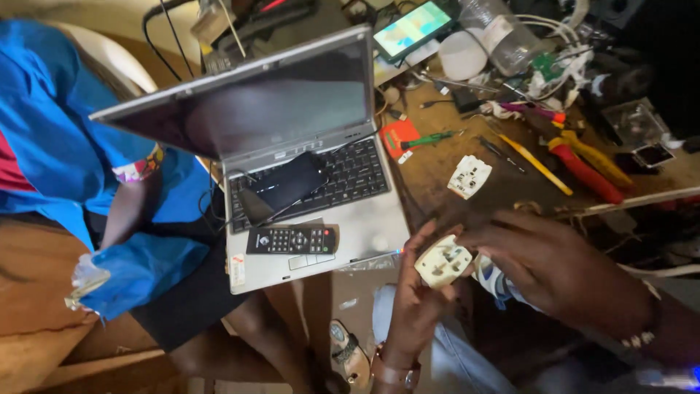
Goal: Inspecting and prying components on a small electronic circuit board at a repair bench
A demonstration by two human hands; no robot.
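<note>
A: Count the items for me.

B: I see two cream socket pieces: one socket plate [443, 261] held between my hands, and a second socket part [469, 176] lying face-up on the workbench [437, 164], well apart from the first. There is one open laptop [292, 160]; on it lie one black phone [289, 180], resting across the keyboard, and one black remote control [292, 239], lying on the palm rest. On the bench I count one pair of red and yellow pliers [590, 164], one green-handled screwdriver [430, 138], one lit tablet [412, 29] and one clear plastic bottle [503, 33]. One other person in a blue garment [65, 138] sits at the left edge.

A: How are the arms posed?

B: My left hand [415, 292] rises from below, wrist upright with a watch band on it, palm turned towards the plate. My right hand [558, 266] comes in from the right, forearm low, back of the hand up.

A: And the grip?

B: My left hand is half curled, its fingers cradling the socket plate from the left and underneath. My right hand is loosely curled, its fingertips touching the plate's right edge. The plate sits just off the laptop's near right corner, above my knee, its slotted face up.
</note>
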